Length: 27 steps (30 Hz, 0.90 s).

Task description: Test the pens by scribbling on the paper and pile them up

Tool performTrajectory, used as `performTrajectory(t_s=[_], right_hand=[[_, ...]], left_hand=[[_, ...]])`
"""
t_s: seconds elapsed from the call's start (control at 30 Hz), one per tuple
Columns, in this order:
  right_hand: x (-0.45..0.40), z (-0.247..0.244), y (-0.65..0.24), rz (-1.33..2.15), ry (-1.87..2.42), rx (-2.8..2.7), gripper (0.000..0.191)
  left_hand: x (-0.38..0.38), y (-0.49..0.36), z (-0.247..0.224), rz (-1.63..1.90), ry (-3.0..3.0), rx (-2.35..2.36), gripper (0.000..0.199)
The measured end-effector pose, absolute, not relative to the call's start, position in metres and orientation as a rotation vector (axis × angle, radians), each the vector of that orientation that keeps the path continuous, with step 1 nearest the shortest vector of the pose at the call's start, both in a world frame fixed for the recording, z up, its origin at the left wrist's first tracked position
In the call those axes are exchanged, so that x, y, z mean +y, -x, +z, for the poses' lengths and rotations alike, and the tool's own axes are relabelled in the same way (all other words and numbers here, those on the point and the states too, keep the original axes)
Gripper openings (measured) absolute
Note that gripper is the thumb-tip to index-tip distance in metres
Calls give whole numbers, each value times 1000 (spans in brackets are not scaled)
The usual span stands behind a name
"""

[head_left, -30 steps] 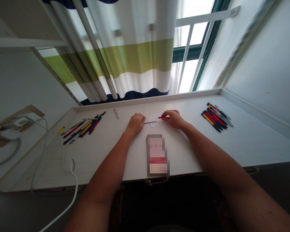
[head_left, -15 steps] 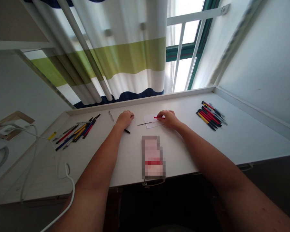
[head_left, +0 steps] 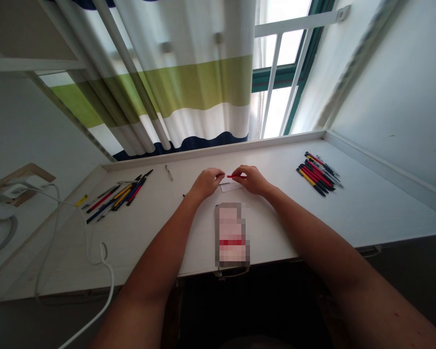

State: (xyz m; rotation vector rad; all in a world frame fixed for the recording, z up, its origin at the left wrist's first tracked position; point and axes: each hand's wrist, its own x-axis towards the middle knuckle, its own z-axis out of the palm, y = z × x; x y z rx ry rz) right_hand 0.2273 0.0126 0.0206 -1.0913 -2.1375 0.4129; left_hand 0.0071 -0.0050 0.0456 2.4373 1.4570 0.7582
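Behind the white worktop, a striped curtain covers part of the window. On my feed the right hand has its grip pinched on a red pen piece mid-worktop, fingers partly covering it. The left hand is just beside; I can't tell whether its grip holds anything. White paper shows only partly. The phone is pixelated, and I can't read lettering on the piled pens.

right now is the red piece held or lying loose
Held: the right hand pinches the red piece. Whether it touches the paper, I cannot tell.
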Motion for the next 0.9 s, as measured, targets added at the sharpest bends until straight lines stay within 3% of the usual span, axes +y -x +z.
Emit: performTrajectory(t_s=[0.23, 0.43, 0.67, 0.9], right_hand=[[7, 23, -220, 531, 1037, -2005, 15], [12, 15, -215, 905, 875, -1671, 32], [14, 15, -224, 524, 1058, -1917, 14], [13, 15, -222, 473, 1080, -2039, 13]], left_hand=[[-7, -15, 43, 869, -2373, 1395, 24], [-8, -9, 50, 1153, -2202, 1327, 43], [-21, 42, 47, 590, -2472, 1547, 27], [-11, 38, 21, 605, -2411, 1526, 20]])
